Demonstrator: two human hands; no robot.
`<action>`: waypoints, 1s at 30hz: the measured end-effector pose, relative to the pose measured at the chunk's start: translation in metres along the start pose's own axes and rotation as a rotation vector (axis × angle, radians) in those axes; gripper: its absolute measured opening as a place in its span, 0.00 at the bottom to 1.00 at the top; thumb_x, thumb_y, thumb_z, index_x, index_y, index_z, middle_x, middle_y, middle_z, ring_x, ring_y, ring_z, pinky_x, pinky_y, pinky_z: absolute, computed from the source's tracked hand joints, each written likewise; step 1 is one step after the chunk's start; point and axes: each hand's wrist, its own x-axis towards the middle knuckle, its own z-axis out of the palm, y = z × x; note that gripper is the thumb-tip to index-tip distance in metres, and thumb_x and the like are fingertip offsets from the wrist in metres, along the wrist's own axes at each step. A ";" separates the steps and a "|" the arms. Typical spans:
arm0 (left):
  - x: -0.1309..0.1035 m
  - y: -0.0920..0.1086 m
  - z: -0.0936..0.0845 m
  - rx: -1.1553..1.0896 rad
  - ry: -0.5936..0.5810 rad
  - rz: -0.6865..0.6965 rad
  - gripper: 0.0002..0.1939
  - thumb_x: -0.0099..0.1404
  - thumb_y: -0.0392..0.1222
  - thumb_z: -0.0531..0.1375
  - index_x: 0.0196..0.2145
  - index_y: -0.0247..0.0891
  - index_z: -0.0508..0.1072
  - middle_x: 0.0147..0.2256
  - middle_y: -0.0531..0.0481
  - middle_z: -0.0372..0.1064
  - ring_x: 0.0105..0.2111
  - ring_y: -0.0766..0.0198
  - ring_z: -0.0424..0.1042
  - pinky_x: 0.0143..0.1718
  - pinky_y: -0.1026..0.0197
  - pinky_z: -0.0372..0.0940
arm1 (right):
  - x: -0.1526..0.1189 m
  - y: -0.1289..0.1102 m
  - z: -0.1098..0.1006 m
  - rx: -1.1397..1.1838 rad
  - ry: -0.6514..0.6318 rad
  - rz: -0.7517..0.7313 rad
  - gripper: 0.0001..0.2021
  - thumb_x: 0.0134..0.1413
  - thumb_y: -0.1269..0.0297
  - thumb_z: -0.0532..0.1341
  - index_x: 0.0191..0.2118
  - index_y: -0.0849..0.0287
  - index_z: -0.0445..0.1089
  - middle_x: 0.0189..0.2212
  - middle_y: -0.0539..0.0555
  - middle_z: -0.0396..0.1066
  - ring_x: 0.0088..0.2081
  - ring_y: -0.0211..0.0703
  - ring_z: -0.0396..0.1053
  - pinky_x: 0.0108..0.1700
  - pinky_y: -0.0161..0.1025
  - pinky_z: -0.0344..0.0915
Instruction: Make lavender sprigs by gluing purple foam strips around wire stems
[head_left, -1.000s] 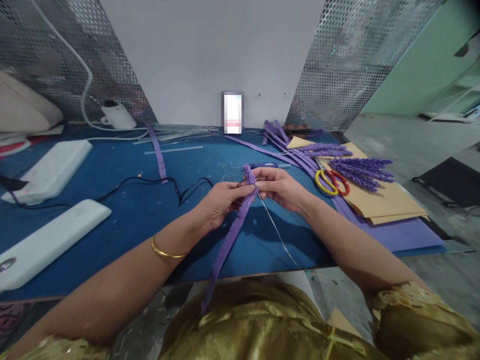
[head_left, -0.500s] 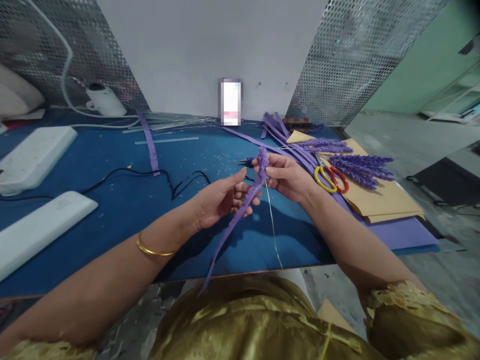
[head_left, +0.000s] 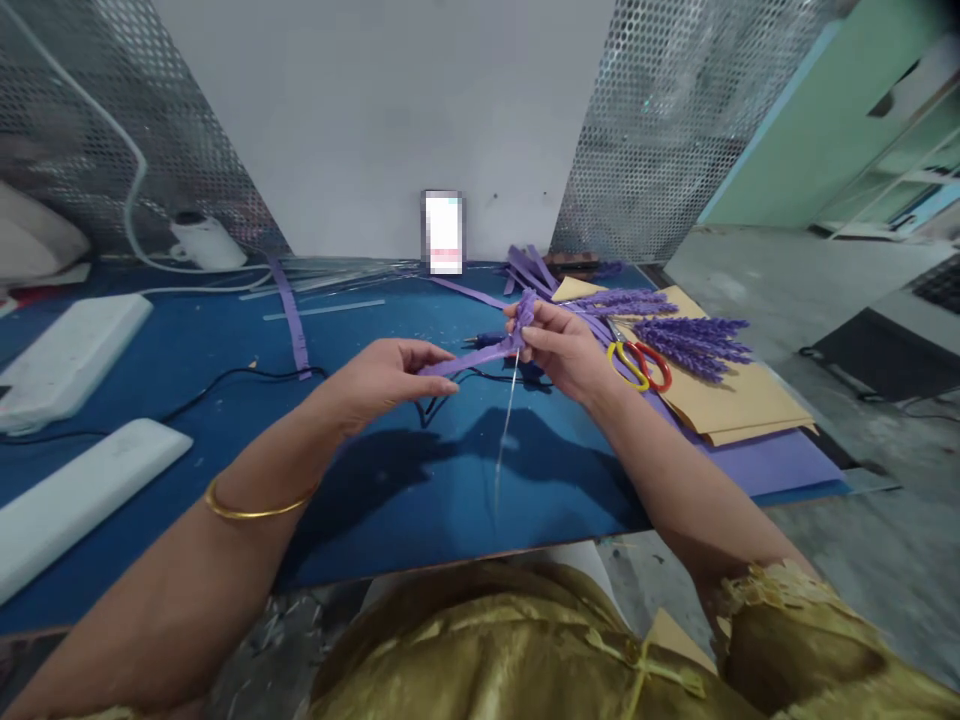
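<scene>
My right hand [head_left: 559, 350] pinches a small purple paper flower head [head_left: 526, 312], wound around the top of a thin wire [head_left: 507, 430] that hangs down toward the table's front edge. From the flower head a fringed purple paper strip [head_left: 480, 357] runs left, pulled fairly straight. My left hand [head_left: 397, 378] grips this strip between thumb and fingers; its far end is hidden by the hand. Behind the hands lies a dark blue pen-like tool [head_left: 480, 341] with a metal tip, partly covered by the strip and my right hand.
Right of my hands lie red-and-yellow scissors [head_left: 640, 366], finished purple flower sprigs [head_left: 690, 342], brown paper [head_left: 739, 408] and a purple sheet [head_left: 780, 462]. Two white power strips [head_left: 97, 470] and a black cord [head_left: 217, 385] are at left. A phone [head_left: 444, 232] leans on the back panel.
My left hand has moved left and up along with the strip, which now stretches sideways instead of dangling down. The wire's lower end has swung left. The whole view has shifted slightly.
</scene>
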 end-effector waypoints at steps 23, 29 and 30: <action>-0.018 0.008 0.059 -1.114 0.109 -0.222 0.22 0.61 0.58 0.65 0.30 0.33 0.81 0.34 0.43 0.79 0.37 0.61 0.76 0.45 0.60 0.68 | -0.022 -0.019 0.023 -0.180 -0.107 -0.194 0.08 0.56 0.66 0.69 0.42 0.56 0.74 0.37 0.51 0.76 0.30 0.35 0.73 0.35 0.35 0.73; -0.015 0.006 0.060 -1.233 0.107 -0.397 0.21 0.72 0.45 0.56 0.27 0.31 0.80 0.31 0.41 0.80 0.33 0.61 0.79 0.43 0.59 0.72 | -0.028 -0.009 0.014 -0.115 -0.101 -0.123 0.08 0.56 0.68 0.68 0.42 0.56 0.73 0.38 0.51 0.74 0.30 0.37 0.74 0.35 0.37 0.74; -0.014 0.008 0.059 -1.233 0.100 -0.403 0.21 0.72 0.44 0.56 0.27 0.31 0.80 0.31 0.41 0.80 0.33 0.61 0.79 0.42 0.60 0.72 | -0.027 -0.009 0.014 -0.100 -0.109 -0.118 0.08 0.56 0.68 0.68 0.42 0.56 0.73 0.38 0.51 0.74 0.31 0.37 0.75 0.35 0.37 0.75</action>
